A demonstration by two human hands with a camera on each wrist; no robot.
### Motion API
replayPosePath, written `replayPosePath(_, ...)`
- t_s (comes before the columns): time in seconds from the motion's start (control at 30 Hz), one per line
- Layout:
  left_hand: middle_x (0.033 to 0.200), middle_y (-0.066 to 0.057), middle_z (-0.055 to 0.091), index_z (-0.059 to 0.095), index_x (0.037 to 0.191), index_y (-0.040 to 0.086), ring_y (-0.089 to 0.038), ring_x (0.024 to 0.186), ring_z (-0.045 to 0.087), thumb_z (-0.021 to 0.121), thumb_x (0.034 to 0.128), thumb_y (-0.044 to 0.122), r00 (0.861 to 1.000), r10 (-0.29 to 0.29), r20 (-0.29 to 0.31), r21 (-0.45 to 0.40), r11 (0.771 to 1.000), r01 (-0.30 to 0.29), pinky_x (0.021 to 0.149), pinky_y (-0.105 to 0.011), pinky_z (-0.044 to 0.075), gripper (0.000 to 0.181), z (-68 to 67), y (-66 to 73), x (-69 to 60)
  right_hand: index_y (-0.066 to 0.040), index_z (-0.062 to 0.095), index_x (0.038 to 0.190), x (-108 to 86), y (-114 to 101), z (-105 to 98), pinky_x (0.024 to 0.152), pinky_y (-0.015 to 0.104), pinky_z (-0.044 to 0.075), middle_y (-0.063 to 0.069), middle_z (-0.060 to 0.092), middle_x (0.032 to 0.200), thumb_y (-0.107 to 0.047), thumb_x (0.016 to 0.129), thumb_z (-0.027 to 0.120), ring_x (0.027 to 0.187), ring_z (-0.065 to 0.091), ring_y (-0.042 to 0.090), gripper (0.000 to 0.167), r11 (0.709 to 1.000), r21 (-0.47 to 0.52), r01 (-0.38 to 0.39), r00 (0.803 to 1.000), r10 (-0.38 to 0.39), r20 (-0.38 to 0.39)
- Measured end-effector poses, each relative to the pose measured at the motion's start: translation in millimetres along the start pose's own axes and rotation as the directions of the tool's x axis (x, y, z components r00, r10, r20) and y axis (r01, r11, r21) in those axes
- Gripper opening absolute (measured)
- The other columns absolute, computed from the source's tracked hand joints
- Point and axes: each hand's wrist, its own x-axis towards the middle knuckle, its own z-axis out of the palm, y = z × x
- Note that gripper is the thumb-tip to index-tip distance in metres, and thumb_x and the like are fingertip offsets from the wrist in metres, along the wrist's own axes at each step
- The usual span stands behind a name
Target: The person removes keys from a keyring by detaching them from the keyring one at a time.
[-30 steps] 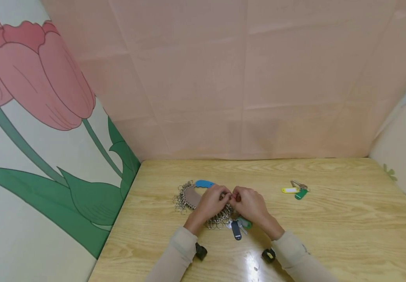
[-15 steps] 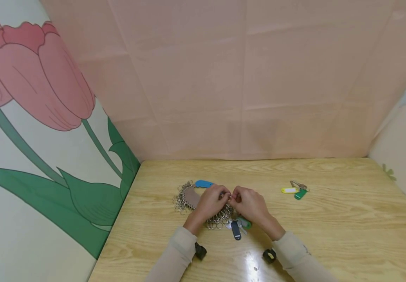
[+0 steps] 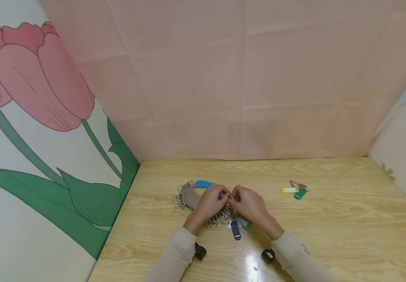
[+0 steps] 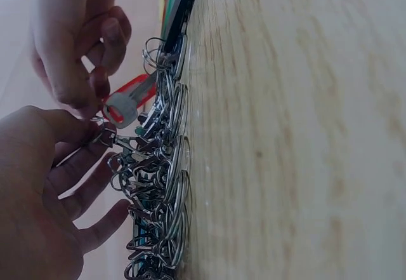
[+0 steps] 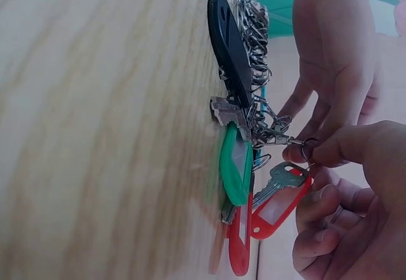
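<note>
A curved key holder with a blue grip and several metal clips and split rings lies on the table. Over its right part, my left hand and right hand meet at the fingertips. My left thumb and fingers pinch a small split ring clipped to the holder. My right fingers pinch the same spot, where a key and a red key tag hang. Whether the key is threaded on that ring cannot be made out. Below lie a dark key tag and a green key tag.
Farther right on the wooden table lie a yellow tag and another green tag with keys. Black devices show under both wrists. A pink sheet stands behind, with a tulip-painted panel at left.
</note>
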Motion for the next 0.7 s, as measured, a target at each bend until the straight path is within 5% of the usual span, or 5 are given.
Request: replayPosePath(0.7, 0.104, 0.002, 0.074, 0.078, 0.11, 0.017, -0.013, 0.096, 0.063, 0.065, 0.1071, 0.025, 1.0, -0.013, -0.004, -0.034, 0.999, 0.012, 0.079, -0.025, 0.051, 0.016, -0.7, 1.7, -0.8, -0.014, 0.067, 0.085, 4.3, 3.6, 3.3, 0.054, 0.029, 0.041, -0.003, 0.059, 0.068, -0.017, 0.09, 0.078, 0.059, 0.052, 0.012, 0.013, 0.998, 0.052, -0.023, 1.0, 0.023, -0.001)
